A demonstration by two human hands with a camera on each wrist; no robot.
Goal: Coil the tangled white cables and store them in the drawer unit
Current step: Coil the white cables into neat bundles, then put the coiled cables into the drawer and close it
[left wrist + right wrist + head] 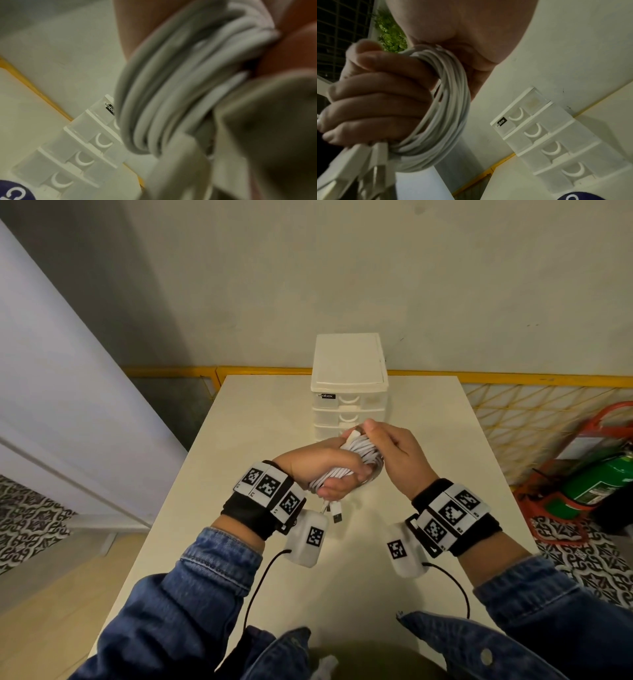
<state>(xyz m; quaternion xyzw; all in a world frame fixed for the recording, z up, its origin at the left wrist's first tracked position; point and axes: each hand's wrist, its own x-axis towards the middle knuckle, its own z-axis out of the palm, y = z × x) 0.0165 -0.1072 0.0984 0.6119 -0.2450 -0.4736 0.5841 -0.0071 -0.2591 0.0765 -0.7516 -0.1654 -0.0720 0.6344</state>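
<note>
A coil of white cables [358, 450] is held in the air over the table, just in front of the drawer unit [349, 364]. My left hand [329, 463] grips the coil's lower part with its fingers curled through the loops. My right hand [394, 450] holds the coil's upper end, thumb on top. USB plugs [336, 513] dangle below the left hand. The right wrist view shows the coil [447, 115], the plugs [376, 162] and the drawer unit [556, 142] with its drawers closed. In the blurred left wrist view the coil [171, 94] covers part of the drawer unit [82, 155].
The white table [274, 422] carries only the drawer unit at its far edge. A yellow mesh fence [534, 419] runs behind and to the right. A green fire extinguisher [596, 484] in a red stand sits on the floor at the right.
</note>
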